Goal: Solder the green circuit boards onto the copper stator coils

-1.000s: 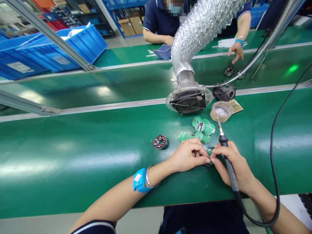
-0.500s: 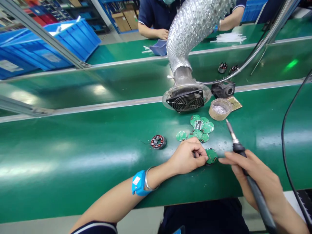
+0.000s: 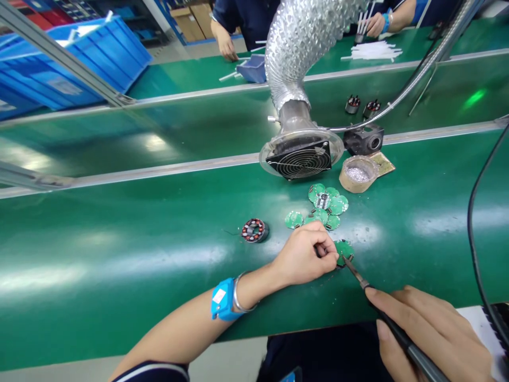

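Observation:
My right hand (image 3: 431,329) is closed around a soldering iron (image 3: 392,318), whose tip touches or nearly touches a round green circuit board (image 3: 344,249). At that board's left edge my left hand (image 3: 308,253) is pinched shut; its fingertips hide what exactly they grip besides the edge. A blue strap circles the left wrist. Just beyond the hand lies a loose cluster of round green circuit boards (image 3: 338,204). To the left sits a motor stator (image 3: 255,231) with red-brown windings and a thin wire sticking out.
A fume extractor fan (image 3: 304,159) hangs from a silver duct above the bench. A tan tub (image 3: 358,175) of shiny metal shavings stands by a black holder (image 3: 363,140). Across the bench, a co-worker's hand (image 3: 376,25) holds white sticks near blue bins (image 3: 91,63).
My right hand has brought the soldering iron down and left, from beside the tub to the board. My left hand stays at the board. The co-worker's hands have shifted.

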Available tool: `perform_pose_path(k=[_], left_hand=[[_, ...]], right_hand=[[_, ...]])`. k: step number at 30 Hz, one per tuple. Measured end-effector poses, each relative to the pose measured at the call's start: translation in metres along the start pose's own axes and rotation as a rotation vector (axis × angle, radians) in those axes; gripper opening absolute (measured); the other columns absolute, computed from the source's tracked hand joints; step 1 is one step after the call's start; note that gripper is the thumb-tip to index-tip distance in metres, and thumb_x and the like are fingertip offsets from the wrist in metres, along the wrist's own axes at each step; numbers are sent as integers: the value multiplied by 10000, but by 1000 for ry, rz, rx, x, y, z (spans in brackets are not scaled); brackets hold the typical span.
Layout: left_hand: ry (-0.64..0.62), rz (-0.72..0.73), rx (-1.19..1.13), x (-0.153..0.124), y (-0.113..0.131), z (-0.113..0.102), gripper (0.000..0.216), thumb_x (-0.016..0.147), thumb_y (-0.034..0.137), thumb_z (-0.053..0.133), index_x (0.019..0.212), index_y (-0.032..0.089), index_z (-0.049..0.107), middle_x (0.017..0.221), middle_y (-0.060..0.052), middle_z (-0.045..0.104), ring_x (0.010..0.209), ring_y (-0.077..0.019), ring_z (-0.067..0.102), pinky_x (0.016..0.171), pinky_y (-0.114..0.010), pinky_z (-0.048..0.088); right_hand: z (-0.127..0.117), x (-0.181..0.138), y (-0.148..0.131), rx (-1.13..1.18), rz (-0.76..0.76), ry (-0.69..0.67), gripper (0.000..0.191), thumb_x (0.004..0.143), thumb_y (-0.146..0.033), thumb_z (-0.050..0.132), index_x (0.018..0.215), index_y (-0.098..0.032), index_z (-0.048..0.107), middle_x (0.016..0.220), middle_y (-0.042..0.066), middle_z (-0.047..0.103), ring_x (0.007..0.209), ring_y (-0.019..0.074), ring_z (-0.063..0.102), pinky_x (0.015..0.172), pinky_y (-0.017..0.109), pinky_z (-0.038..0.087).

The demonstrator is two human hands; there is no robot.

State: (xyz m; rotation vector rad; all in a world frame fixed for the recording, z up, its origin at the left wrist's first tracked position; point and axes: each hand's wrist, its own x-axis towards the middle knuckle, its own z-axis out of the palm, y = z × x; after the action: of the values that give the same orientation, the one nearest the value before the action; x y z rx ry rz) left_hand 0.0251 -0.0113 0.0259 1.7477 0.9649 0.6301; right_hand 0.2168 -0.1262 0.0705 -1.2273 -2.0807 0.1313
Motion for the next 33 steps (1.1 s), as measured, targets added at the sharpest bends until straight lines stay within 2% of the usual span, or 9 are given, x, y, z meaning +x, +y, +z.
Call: perform_pose_path(k=[5,13,22,26,30,33], left_hand=[[21,17,60,-2,2,1,86,675,72,631,616,133,639,697,14,549,536,-39,471,482,-145,405],[50,48,104,-5,2,4,78,686,82,619,633,137,636,707,7,549,549,-47,479,476,-146,400],[65,60,110,-5,3,4,86,679,77,614,621,139,620,701,8,546,551,-51,484,478,-150,402],[65,71,107,-4,2,4,86,674,74,616,617,137,623,695,7,549,553,-53,486,483,-152,406],[54,75,103,-5,2,3,83,679,77,619,622,137,629,687,8,546,555,-54,489,488,-155,411],[50,69,96,-5,2,3,82,679,76,623,625,136,630,692,9,544,550,-51,485,488,-156,413]], right_hand=[[2,-3,-4,-22,10,-60,323,814,-33,565,1121,-92,642,811,81,687,699,179,663,622,309,567],[2,-3,-8,-47,21,-48,289,816,-44,578,1091,-86,656,757,69,669,655,176,649,592,313,557],[3,2,-4,-70,-54,-31,238,817,-64,569,1033,-85,666,704,55,654,606,162,637,544,295,543],[0,-7,-5,-53,-23,-26,258,813,-57,575,1051,-92,669,729,58,668,638,166,648,583,301,547],[-12,-18,-5,-85,35,1,276,819,-67,584,1070,-132,680,808,55,701,719,176,663,700,322,545],[-16,-16,3,-82,38,-5,333,847,-128,577,1172,-147,648,862,51,715,752,183,679,726,315,552]])
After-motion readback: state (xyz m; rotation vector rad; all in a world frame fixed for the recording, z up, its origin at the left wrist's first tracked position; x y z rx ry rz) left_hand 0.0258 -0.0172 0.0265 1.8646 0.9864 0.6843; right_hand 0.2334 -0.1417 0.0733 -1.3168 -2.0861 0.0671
